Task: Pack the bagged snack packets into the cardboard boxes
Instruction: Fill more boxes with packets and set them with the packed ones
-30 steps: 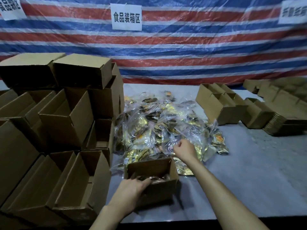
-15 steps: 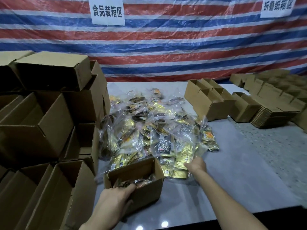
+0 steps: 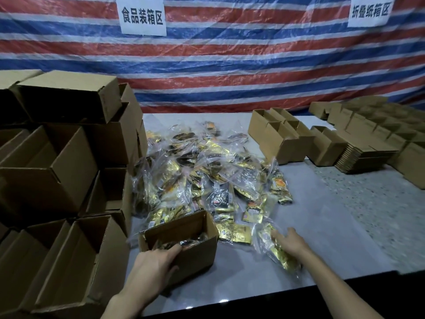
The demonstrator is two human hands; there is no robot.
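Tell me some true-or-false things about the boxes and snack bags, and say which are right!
1. The left hand grips the small open box. True.
2. That box is empty. False: shiny packets already lie inside it.
3. The right hand touches a bagged snack packet. True.
4. The pile of bags lies on the floor. False: it lies on the grey table.
5. The striped sheet behind is green. False: it is red, white and blue.
6. Open cardboard boxes are stacked on the left. True.
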